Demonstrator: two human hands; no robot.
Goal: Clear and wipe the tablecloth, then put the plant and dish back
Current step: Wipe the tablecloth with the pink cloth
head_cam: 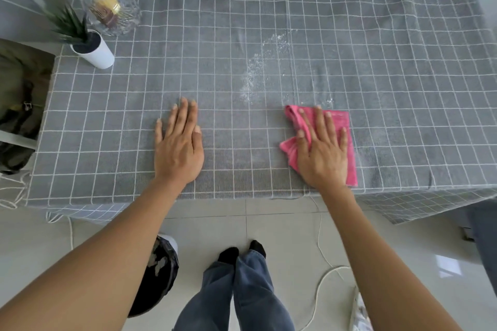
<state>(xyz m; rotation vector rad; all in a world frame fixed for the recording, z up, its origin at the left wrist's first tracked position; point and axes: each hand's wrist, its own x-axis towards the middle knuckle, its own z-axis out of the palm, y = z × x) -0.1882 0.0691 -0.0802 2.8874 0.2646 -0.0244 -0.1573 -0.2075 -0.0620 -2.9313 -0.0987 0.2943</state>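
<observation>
A grey tablecloth (pixel 349 35) with a white grid covers the table. White powder (pixel 258 70) is scattered across its middle. My right hand (pixel 321 148) presses flat, fingers spread, on a folded pink cloth (pixel 347 126) near the front edge. My left hand (pixel 178 142) lies flat on the bare tablecloth, left of the powder. At the far left corner stand a spiky green plant in a white pot (pixel 91 48) and a clear glass dish (pixel 113 8) holding gold-wrapped items.
A dark bag (pixel 16 105) sits on a chair left of the table. Below the front edge are a black-lined bin (pixel 158 271), a white cable (pixel 322 271) on the tiled floor, and my legs in jeans.
</observation>
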